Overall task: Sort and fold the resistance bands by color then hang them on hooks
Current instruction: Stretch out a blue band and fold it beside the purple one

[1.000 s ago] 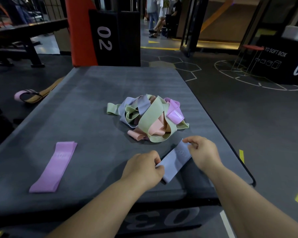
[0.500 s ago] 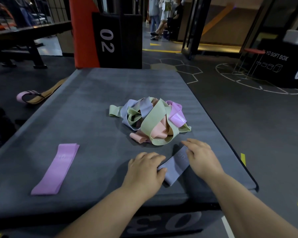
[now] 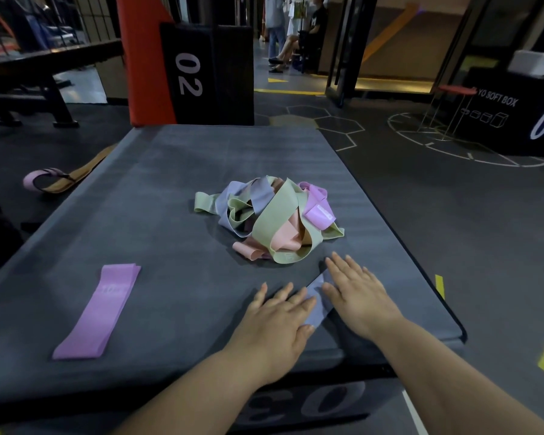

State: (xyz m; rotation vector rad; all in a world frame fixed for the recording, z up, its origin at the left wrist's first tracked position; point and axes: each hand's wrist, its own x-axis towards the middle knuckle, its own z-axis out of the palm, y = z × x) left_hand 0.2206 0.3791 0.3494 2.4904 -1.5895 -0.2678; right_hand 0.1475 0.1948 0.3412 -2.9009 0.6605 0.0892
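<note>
Left hand (image 3: 277, 328), right hand (image 3: 358, 296) now flatten grey band (image 3: 316, 306).

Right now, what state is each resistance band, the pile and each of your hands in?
Blue-grey fabric band: flat on the grey padded box, pressed under both hands.
Left hand: fingers straight, pressing the band's left part.
Right hand: fingers straight, palm down on its right part.
Purple fabric band: flattened, lying alone at the box's left, untouched.
Tangled pile of green, pink, purple and blue-grey bands: unsorted, mid-box, untouched.
</note>
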